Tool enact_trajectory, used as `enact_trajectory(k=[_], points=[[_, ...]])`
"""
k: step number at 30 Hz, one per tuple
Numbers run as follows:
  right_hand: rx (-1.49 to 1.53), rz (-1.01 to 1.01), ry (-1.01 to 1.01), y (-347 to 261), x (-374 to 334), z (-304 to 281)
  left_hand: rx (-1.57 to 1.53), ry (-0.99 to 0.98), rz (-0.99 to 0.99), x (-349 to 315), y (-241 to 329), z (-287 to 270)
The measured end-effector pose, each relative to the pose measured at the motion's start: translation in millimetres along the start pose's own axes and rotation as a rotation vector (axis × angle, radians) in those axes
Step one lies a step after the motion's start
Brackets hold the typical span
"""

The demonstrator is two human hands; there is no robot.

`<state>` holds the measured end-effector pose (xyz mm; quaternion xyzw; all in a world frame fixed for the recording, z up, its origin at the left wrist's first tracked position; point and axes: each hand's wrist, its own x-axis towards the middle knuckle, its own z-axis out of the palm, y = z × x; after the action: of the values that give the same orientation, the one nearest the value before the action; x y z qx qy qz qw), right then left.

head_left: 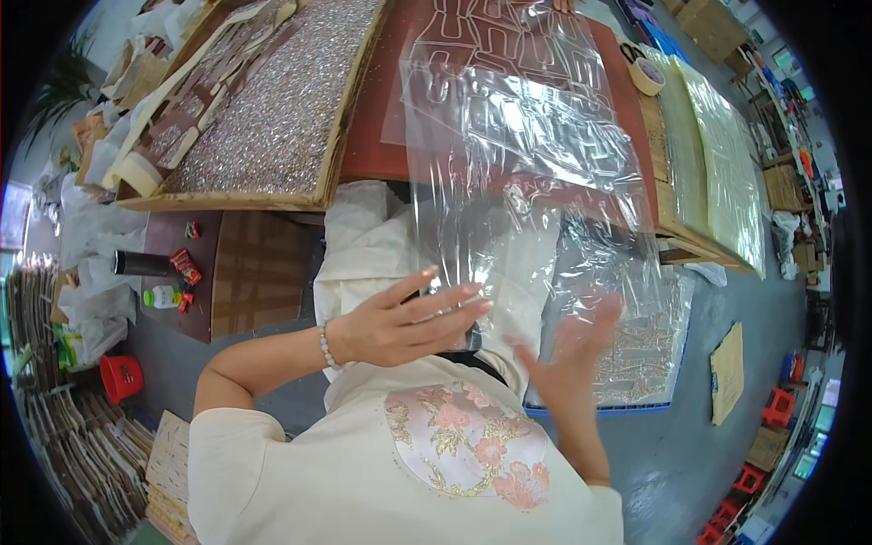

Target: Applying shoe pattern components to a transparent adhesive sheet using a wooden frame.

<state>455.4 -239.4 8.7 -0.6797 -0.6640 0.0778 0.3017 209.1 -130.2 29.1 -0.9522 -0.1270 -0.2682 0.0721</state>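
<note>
A clear plastic sheet (545,136) lies over the red-brown work table (372,136) and hangs past its near edge toward my lap. Its far part carries several looped cut-out outlines. My left hand (400,322), with a bead bracelet at the wrist, is in front of the sheet's hanging end, fingers stretched out and slightly apart. I cannot tell whether the fingertips touch the film. My right hand (572,350) is blurred by motion, thumb spread away from the fingers, nothing visible in it. Beyond it, more clear film (595,263) hangs above a blue-edged stack of patterned clear sheets (640,363).
A wooden tray (322,186) of glittering bits holds brown and cream strips at the left. At the right are a tape roll (647,77), scissors (629,53) and stacked glossy sheets (718,154). Another person's fingers (565,4) show at the table's far edge. A cardboard box (259,272) stands below left.
</note>
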Motion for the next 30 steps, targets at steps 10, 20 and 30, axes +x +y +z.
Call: enact_trajectory(k=[10, 20, 30], points=[[0.18, -0.591, 0.103, 8, 88, 40, 0.007, -0.06, -0.178, 34, -146, 29], [0.185, -0.602, 0.054, 16, 72, 30, 0.05, -0.524, -0.098, 77, -302, 90], [0.707, 0.038, 0.469, 58, 7, -9, 0.035, -0.125, -0.548, 41, -155, 123]])
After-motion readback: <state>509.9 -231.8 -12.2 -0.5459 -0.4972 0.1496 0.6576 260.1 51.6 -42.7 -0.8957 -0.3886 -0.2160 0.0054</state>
